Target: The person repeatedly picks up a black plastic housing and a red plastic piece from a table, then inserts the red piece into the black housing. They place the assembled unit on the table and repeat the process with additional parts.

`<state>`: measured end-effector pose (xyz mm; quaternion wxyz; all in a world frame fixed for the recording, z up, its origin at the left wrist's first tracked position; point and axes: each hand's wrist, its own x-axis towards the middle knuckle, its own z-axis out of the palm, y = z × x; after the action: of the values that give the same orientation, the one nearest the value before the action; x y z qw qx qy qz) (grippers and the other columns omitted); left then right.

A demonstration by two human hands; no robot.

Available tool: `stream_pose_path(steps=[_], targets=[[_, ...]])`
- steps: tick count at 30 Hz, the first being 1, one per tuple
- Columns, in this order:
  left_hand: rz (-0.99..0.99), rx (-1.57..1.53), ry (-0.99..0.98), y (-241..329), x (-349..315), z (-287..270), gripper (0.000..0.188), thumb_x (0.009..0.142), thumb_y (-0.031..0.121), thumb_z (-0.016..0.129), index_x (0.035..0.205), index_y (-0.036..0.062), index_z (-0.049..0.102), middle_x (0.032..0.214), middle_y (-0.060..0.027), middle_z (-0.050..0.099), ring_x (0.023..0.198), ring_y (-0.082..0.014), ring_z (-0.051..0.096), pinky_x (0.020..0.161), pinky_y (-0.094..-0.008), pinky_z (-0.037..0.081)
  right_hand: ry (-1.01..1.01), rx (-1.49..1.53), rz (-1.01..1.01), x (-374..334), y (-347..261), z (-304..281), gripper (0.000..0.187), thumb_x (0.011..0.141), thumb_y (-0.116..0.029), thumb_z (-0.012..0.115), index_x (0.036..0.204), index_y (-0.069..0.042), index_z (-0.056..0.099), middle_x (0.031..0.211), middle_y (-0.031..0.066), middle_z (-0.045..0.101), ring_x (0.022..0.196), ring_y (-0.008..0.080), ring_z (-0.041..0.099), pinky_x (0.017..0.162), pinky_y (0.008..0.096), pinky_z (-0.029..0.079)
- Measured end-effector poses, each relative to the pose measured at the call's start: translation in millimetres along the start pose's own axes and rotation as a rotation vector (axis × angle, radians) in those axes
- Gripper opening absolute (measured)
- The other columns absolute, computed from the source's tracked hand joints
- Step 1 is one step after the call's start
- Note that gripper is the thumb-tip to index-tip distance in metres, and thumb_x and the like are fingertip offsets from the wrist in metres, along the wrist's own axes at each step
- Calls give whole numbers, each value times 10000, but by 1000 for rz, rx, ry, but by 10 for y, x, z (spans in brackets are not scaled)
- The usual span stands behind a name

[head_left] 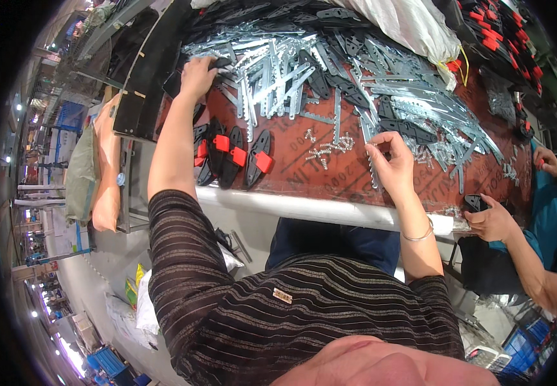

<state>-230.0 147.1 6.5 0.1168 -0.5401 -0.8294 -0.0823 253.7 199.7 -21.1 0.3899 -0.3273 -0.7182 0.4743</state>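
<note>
My left hand reaches to the far left of the table, its fingers closed on a black plastic part at the edge of the metal pile. Nearer the front edge, my right hand has thumb and fingertips pinched on a toothed metal strip; the curled fingers partly hide the grip. Several black plastic pieces with red tabs lie side by side between my left forearm and the middle. Small silver screws lie loose to the left of my right hand.
A heap of toothed metal strips, mixed with black plastic parts, covers the far side of the red-brown table. A white sack lies behind it. At right, a co-worker's hand holds a black part. A white roll edges the front.
</note>
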Motion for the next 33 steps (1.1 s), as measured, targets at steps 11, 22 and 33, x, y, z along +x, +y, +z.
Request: stream_pose_path(steps=[11,22,33], targets=[[-209,-2215,-491,2136,-1210,-898,347,982,292,350,1163,26,480,1134,-121,529,1067,-258,527,894,-487,449,-22,371,48,5,-82,-104,134,823,-20,655,913,-21,555,853,-8,593,752,49,519,688,193,427],[-269,-2103,-177,3021,-1990,-711,258,940,159,540,1103,-40,537,975,-36,602,845,-63,537,728,-211,453,-93,492,15,-390,-696,-52,128,797,6,681,875,-24,584,855,27,617,751,59,542,693,200,451],[-148,-1853,-97,3017,-2116,-796,227,915,160,579,1049,-23,585,902,-19,613,806,-59,544,718,-214,458,-130,426,43,-516,-669,-70,102,807,5,662,865,-13,579,846,37,616,733,83,563,649,214,462]])
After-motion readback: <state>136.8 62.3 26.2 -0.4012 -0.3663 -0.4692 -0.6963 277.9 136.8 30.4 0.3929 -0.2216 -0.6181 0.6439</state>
